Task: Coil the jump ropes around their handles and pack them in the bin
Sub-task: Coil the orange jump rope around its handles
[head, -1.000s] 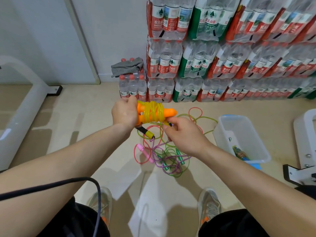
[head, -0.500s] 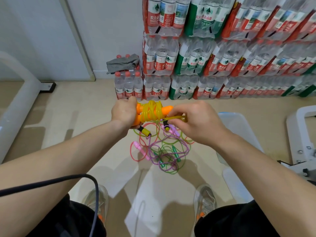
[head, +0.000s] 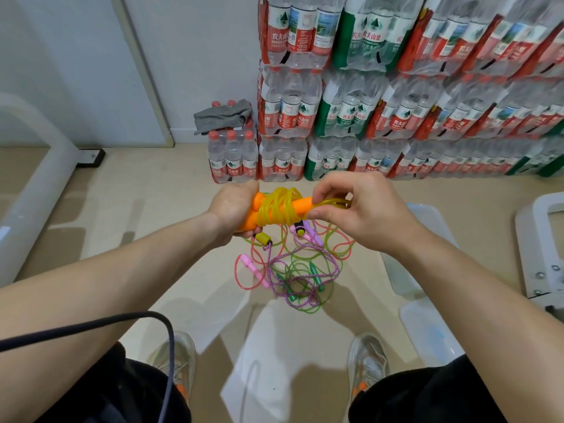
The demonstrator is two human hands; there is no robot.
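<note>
At frame centre, the left hand (head: pixel 235 210) is gripping the orange handles (head: pixel 300 205), which are lying left-to-right. The right hand (head: pixel 361 213) is pinching the yellow rope (head: pixel 276 209) just off their right tip. The bin (head: pixel 435 218) is sitting at the right of the frame, under that arm.

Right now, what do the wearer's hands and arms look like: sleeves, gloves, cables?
Left hand and right hand are bare: no gloves, rings or watch visible. No sleeves in view on either arm. A thin dark cable loops across the left arm.

stacked water bottle packs (head: pixel 396 96), grey cloth (head: pixel 221 117)
</note>
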